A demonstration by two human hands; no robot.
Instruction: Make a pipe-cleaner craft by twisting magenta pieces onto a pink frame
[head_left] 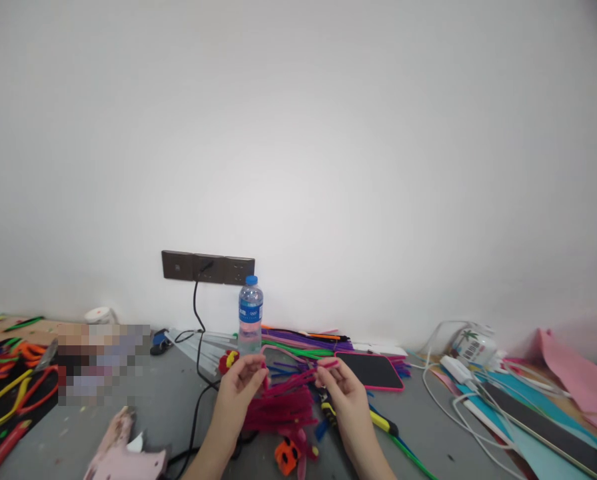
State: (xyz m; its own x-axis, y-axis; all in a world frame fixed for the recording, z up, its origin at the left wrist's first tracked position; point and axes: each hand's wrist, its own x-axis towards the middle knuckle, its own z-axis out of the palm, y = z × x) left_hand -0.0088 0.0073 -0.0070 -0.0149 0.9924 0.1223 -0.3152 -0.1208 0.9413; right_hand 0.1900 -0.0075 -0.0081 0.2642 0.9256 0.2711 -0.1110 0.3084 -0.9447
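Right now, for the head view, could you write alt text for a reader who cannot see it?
The left hand and right hand pinch a pink pipe cleaner between them above a magenta pipe-cleaner pile on a grey table. Behind them are a water bottle and a pink-cased phone.

Stems [278, 407]: magenta, as I see them
Bottle [250, 313]: clear, blue cap, blue label
Phone [373, 371]: black, pink rim
Table [178, 393]: grey
Sockets [207, 267]: dark brown
Cable [194, 303]: black
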